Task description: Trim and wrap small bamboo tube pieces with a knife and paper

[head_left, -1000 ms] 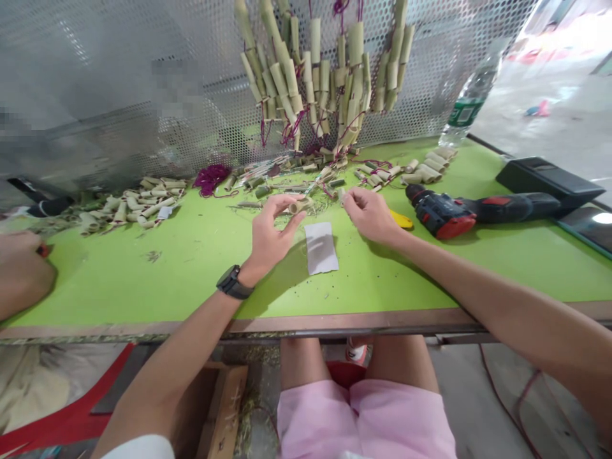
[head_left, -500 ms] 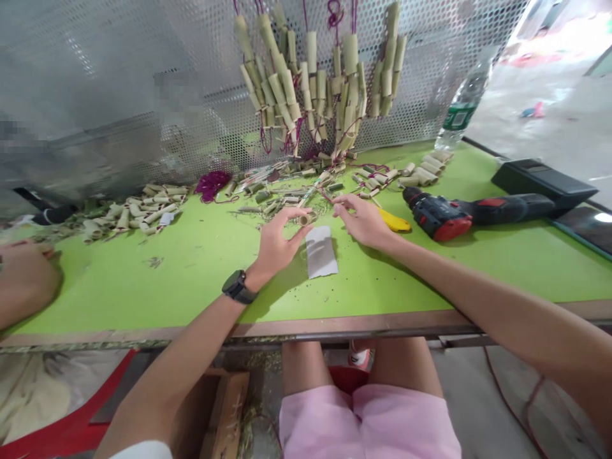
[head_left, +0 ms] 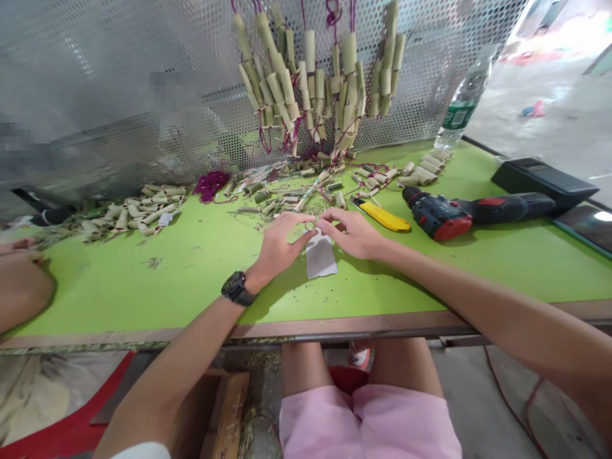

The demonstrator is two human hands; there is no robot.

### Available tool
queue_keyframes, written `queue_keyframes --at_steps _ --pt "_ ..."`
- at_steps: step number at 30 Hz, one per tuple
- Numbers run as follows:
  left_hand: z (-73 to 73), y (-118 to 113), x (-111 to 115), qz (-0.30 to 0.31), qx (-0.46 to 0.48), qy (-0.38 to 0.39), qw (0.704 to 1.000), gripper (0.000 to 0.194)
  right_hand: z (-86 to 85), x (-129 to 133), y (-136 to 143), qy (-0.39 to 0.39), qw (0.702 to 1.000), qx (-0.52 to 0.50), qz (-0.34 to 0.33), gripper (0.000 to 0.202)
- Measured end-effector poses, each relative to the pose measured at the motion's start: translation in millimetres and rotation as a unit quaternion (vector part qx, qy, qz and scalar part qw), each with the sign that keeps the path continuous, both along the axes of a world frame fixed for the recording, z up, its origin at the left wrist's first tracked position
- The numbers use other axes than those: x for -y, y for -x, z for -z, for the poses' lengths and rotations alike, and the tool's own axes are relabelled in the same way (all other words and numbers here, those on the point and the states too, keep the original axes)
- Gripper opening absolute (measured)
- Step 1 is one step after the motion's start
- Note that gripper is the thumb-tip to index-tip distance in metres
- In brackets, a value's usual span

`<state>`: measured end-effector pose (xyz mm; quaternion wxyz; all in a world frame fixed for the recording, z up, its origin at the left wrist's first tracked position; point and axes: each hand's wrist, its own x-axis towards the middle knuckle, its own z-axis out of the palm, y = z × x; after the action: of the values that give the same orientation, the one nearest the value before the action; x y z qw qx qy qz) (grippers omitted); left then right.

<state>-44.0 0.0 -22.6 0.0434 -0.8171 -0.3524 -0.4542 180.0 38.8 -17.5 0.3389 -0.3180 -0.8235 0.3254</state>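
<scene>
Between the thumb and fingers of my left hand [head_left: 283,245] is a short bamboo tube [head_left: 310,225], its round open end facing me. My right hand [head_left: 351,233] touches the tube's right side with fingertips pressed together; whatever they may pinch is too small to make out. Just below the fingers lies a piece of white paper [head_left: 320,258] on the green table [head_left: 191,280]. A yellow utility knife [head_left: 386,217] rests to the right of my right hand.
Bamboo pieces [head_left: 127,213] lie in a pile at left, near another person's hand [head_left: 23,280]. Strung bamboo tubes [head_left: 287,89] hang behind. A drill [head_left: 442,217], black case [head_left: 542,182] and bottle [head_left: 461,108] stand or lie at right. Purple string [head_left: 211,186] is behind.
My right hand has moved left and down to meet the tube in my left hand. The yellow knife is now more fully visible. The other person's hand has shifted slightly left.
</scene>
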Motion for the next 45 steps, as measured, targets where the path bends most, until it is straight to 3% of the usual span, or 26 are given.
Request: queue_keyframes --at_steps 11,20,29,34,41,45 --pt "3.1 -1 1 -0.01 0.032 0.06 0.998 0.035 1.4 3 3 -0.041 0.999 -0.031 -0.008 0.039" --pt "-2.1 -4 5 0.031 0.085 0.101 0.991 0.026 -2.0 3 1 -0.026 0.999 -0.04 0.025 0.031" --pt "-0.7 -1 2 -0.008 0.039 0.047 0.998 0.03 -1.1 3 -2 0.03 0.998 -0.05 -0.003 0.044" --pt "-0.7 -5 4 -0.006 0.015 0.018 1.0 0.027 5.6 0 3 -0.007 1.0 -0.013 0.005 0.046" --pt "2.1 -5 4 -0.02 0.036 0.025 0.999 0.03 5.4 7 6 0.008 0.998 -0.054 -0.018 0.048" --pt "2.5 -5 5 -0.009 0.05 0.036 0.998 0.031 3.9 7 7 -0.016 0.999 -0.048 0.003 0.042"
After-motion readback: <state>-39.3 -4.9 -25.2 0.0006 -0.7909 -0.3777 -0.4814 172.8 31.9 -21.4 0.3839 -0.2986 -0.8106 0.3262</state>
